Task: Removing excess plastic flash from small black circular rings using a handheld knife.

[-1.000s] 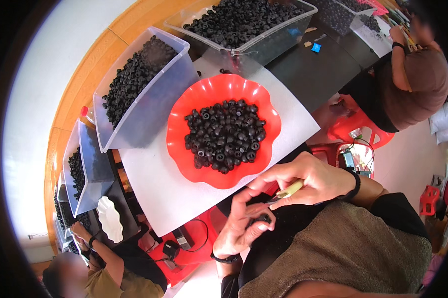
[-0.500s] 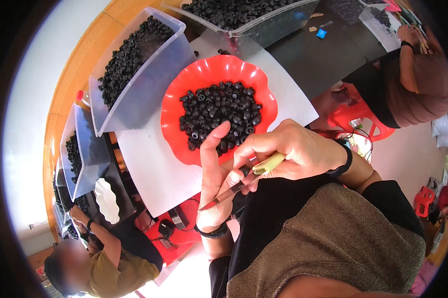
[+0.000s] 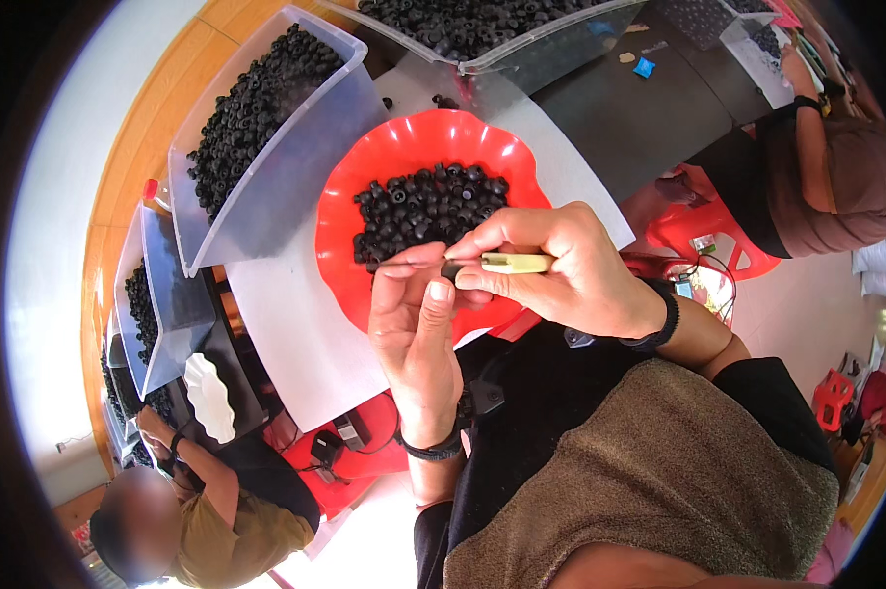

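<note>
plainly, right hand holding yellow-handled tool (bead alongside)

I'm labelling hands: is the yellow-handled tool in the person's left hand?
No, the right hand grips the yellow-handled tool by its handle.

On the dark bench, a small blue packet lies toward the right, in from the near edge; a white scalloped dish rests close to that edge at left. A co-worker in a mustard top is by the near edge's left end, another in brown by its right, near a red plastic stool.
</note>
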`<state>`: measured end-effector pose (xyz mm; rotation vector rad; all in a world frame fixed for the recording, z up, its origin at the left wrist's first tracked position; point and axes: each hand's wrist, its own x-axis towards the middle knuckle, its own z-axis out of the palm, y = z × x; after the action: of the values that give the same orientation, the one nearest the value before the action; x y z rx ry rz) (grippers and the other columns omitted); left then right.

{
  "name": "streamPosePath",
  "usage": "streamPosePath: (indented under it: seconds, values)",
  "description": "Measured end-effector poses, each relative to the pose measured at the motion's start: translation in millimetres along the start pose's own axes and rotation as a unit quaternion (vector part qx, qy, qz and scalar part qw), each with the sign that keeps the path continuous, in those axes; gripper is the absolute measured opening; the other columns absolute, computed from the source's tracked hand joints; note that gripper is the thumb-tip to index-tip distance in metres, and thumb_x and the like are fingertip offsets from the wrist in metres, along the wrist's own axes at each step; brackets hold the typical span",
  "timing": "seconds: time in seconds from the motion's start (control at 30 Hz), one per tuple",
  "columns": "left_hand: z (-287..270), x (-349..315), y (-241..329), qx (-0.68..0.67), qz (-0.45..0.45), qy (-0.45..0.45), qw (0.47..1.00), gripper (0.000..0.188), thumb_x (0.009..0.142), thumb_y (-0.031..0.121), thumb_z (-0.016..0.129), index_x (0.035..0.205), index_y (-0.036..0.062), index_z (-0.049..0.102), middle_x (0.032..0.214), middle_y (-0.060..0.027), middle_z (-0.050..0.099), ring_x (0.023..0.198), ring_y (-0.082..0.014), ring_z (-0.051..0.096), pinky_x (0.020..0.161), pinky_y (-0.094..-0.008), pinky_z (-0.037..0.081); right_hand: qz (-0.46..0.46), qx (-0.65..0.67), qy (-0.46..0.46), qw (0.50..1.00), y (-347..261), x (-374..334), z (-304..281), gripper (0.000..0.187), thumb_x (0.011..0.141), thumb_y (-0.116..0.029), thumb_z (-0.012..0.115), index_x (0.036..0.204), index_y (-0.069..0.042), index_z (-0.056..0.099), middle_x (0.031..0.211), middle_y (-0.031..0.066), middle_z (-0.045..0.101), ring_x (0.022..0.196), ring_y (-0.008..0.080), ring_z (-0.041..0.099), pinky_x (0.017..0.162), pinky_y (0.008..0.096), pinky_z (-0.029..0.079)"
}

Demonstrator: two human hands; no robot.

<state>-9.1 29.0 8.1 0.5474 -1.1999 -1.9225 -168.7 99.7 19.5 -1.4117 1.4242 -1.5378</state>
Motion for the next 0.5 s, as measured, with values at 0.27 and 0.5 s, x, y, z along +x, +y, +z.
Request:
streamPosePath:
  seconds: [0.27, 0.5]
  values:
    - [-6.5, 5.4, -6.4, -0.057, 0.004, 0.007, 0.998, 0.025, 0.098, 0.007, 0.063, 0.122, 0.0005, 0.058, 0.109, -0.0139, 0.067, 0.09, -0.0185, 0.065, 0.085, -0.0314, 0.054, 0.094, 0.061, -0.02, 0.994, -2.4, 13.7, -4.9, 0.016, 0.094, -0.008, 0.072, 0.103, 0.004, 0.068, 0.091, 0.007, 0.071, 0.08, 0.0099, 0.068, 0.071, 0.0239, 0.052]
    - [-24.5, 11.5, -10.1, -0.187, -0.074, 0.029, 0.979, 0.029, 0.1, 0.009, 0.062, 0.127, 0.0008, 0.058, 0.113, -0.0126, 0.065, 0.093, -0.017, 0.06, 0.086, -0.0292, 0.051, 0.002, -0.097, -0.003, 0.995, 0.2, 7.2, -25.8, 0.025, 0.094, -0.014, 0.071, 0.11, 0.004, 0.067, 0.09, 0.0098, 0.071, 0.078, 0.0173, 0.069, 0.07, 0.0289, 0.052]
